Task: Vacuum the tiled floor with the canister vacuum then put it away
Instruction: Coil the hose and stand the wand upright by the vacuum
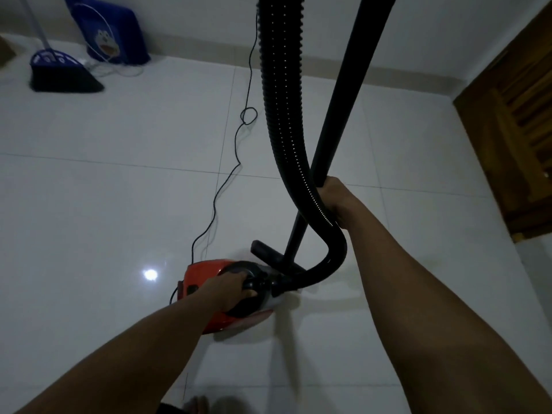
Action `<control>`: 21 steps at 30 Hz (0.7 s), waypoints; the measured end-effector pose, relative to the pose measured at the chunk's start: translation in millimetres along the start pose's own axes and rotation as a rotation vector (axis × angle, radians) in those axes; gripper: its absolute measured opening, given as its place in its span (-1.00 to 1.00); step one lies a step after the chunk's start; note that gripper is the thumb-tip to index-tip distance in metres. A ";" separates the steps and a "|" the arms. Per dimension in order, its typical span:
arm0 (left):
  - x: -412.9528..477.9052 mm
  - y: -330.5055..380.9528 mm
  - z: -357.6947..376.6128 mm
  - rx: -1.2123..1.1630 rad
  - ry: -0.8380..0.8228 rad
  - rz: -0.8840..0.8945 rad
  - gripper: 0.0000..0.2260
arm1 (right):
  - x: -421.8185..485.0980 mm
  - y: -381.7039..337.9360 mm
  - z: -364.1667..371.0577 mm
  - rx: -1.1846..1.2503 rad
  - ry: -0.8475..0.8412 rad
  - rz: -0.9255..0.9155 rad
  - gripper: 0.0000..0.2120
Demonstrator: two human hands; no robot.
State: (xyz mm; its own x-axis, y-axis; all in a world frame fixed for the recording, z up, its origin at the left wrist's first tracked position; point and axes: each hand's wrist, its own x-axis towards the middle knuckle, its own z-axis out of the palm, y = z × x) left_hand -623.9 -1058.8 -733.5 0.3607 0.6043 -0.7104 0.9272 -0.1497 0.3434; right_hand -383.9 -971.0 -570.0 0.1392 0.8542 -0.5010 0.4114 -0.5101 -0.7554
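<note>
We cannot follow the hose (280,100) or the wand (349,85) to their upper ends: both run off the top edge, as do the handle of the broom (59,65) and the blue bag (110,34). The left hand (231,289) grips and hides the handle of the canister vacuum (203,277), and the right hand (336,201) grips the wand with its fingers out of sight behind it. The floor nozzle (265,251) shows only in part behind wand and hose, and a blurred shape at the bottom edge we cannot make out.
</note>
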 end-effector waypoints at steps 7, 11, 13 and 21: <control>-149.5 48.8 -110.2 0.000 -0.002 0.042 -0.60 | -101.7 -124.8 -60.7 0.070 0.002 0.052 -0.76; -234.4 77.4 -178.3 -0.012 0.022 0.050 -0.60 | -162.5 -205.9 -107.4 0.106 -0.012 0.023 -0.81; -266.9 92.8 -213.3 -0.003 0.041 0.047 -0.61 | -190.2 -238.8 -132.2 0.141 -0.021 0.005 -0.82; -267.9 156.1 -317.5 0.159 0.019 0.074 -0.57 | -204.4 -286.1 -230.3 0.314 0.002 0.016 -0.84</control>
State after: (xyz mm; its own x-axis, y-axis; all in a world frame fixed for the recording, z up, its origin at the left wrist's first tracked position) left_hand -607.9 -995.6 -294.5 0.4276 0.6017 -0.6746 0.9032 -0.3153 0.2913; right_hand -322.6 -976.4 -154.3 0.1449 0.8460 -0.5131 0.1108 -0.5292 -0.8412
